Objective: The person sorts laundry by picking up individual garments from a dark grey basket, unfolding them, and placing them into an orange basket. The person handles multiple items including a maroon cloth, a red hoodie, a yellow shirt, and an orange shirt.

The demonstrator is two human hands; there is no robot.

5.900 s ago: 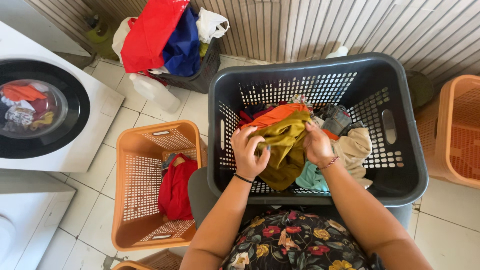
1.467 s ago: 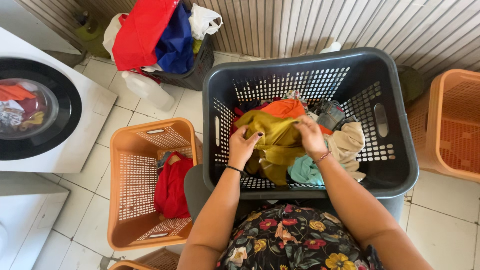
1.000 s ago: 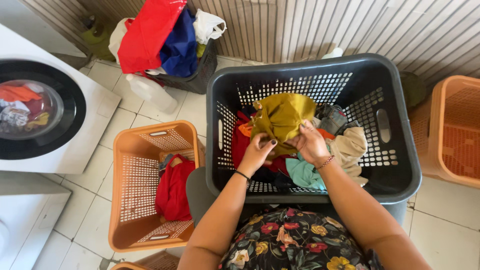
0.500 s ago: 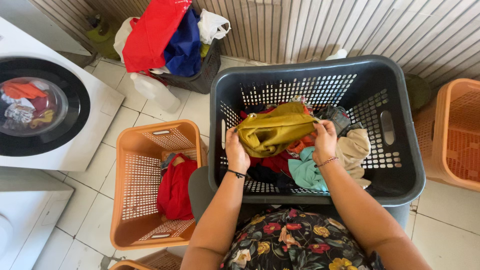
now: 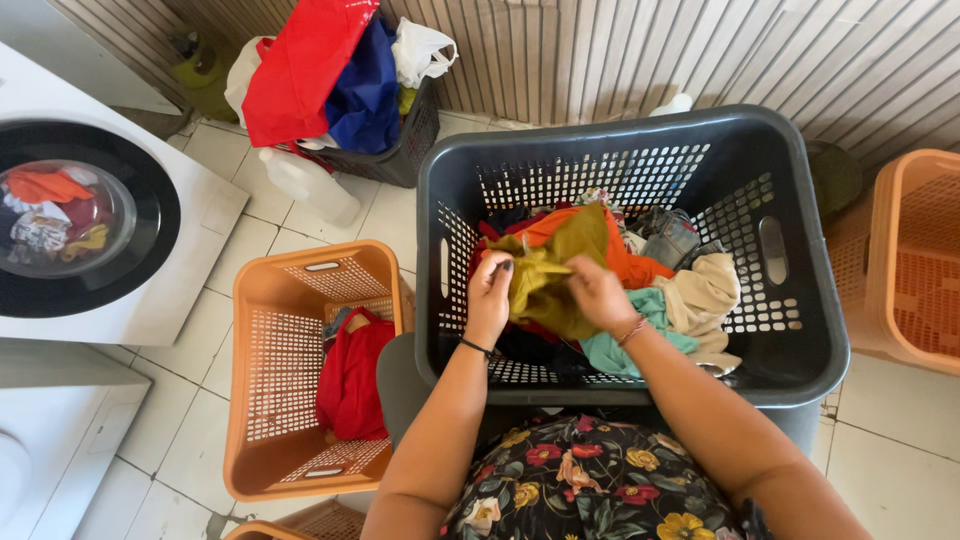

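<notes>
A dark grey laundry basket (image 5: 800, 330) stands in front of me with several garments in it: orange, teal, beige and grey. Both my hands are inside it, gripping an olive-yellow garment (image 5: 548, 270) bunched above the pile. My left hand (image 5: 490, 295) holds its left side, and my right hand (image 5: 598, 292) pinches it from the right. An orange garment (image 5: 625, 262) lies just behind the olive one.
An orange basket (image 5: 270, 300) with a red garment (image 5: 350, 375) stands on the tiled floor at my left. A washing machine (image 5: 90, 240) with clothes behind its round door is further left. Another orange basket (image 5: 915, 260) is at right. A dark bin (image 5: 395, 150) draped with red and blue cloth stands behind.
Over the earlier frames I lifted the olive-yellow garment out of the pile, spread it, and have now drawn my hands closer together, bunching it.
</notes>
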